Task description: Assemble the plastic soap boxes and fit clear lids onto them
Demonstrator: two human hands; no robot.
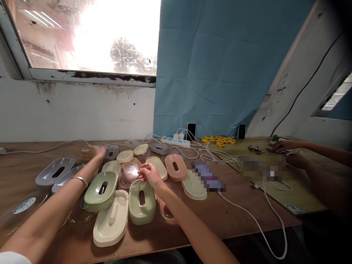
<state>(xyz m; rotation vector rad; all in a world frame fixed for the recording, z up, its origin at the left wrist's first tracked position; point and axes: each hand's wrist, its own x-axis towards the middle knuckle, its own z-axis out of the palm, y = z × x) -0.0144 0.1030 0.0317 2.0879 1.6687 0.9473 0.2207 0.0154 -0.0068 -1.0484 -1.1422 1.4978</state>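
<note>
My left hand [95, 152] reaches to the back left, smeared by motion, beside a grey slotted lid [112, 151]. Whether its fingers grip anything cannot be made out. Closer in, my right hand [151, 176] has its fingers curled at the edge of a clear plastic cover [129, 171] with a round sticker. Below that hand lies a green slotted lid [141, 209]. Another green slotted lid [102, 189] rests partly over a cream tray-like piece [111, 223] under my left forearm. To the right are a peach slotted lid [175, 167] and a cream piece [194, 184].
More grey lids [55, 171] and clear covers lie at the left. A power strip [176, 142], white cables and yellow pieces [218, 140] line the back. A blurred-out phone [209, 176] lies right of the lids. Another person's hands [283, 146] work at the far right.
</note>
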